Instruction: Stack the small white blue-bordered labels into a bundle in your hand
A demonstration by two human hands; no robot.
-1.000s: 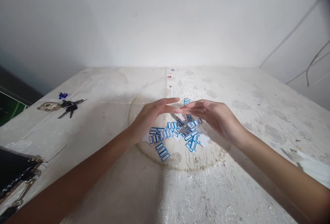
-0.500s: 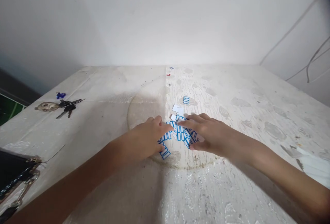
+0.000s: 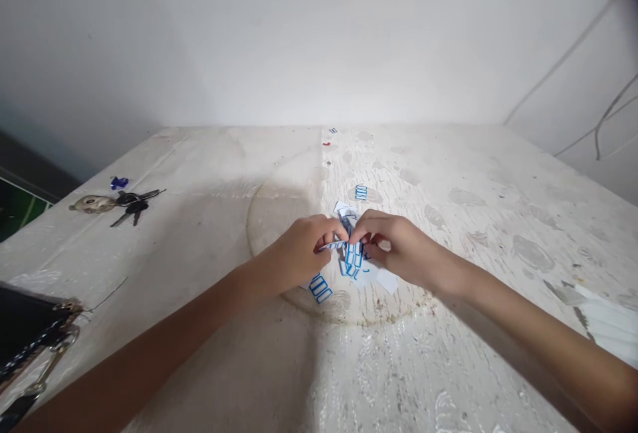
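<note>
Small white paper pieces with blue outlined rectangles (image 3: 354,258) are bunched between my hands, some standing up off the table. My left hand (image 3: 304,247) is closed, thumb and fingers pinching a paper piece seen edge-on. Facing it, my right hand (image 3: 396,242) has its fingers curled and pinched on the upright pieces in the middle. Beneath lie more white paper pieces (image 3: 387,281), some with blue marks. One blue-lined piece (image 3: 319,288) rests flat just below my left hand. Farther off sits another blue-lined piece (image 3: 361,192). My fingers hide part of the pile.
Keys with a fob (image 3: 94,204) lie at the left of the table (image 3: 224,366), beside a crumpled blue bit (image 3: 118,182). A black bag with a metal clasp (image 3: 34,327) is at the lower left edge. Tiny scraps (image 3: 326,144) lie near the wall (image 3: 319,41).
My hands have drawn together and their spread fingers have closed on paper pieces. The flat scattered pieces between them are now bunched and partly raised.
</note>
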